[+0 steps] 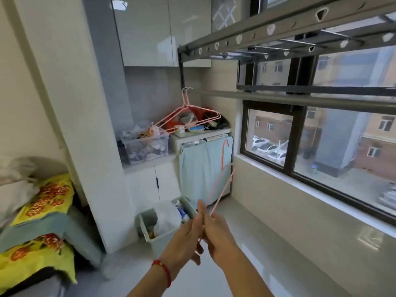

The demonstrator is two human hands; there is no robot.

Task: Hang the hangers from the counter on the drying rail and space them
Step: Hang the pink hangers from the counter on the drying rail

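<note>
Two pink wire hangers (188,118) hang close together at the far left end of the grey drying rail (278,99). Low in the middle, my left hand (186,236) and my right hand (216,234) meet and both grip the lower end of another pink hanger (221,174). It is seen almost edge-on, with its hook pointing up in front of the blue-curtained cabinet. A perforated rack bar (257,33) runs above the rail.
A counter (147,163) at the back holds a clear bin of clutter. A cabinet top (201,130) beside it carries more items. An open bin (165,221) stands on the floor ahead. A covered bed (38,221) is at the left, a window sill at the right.
</note>
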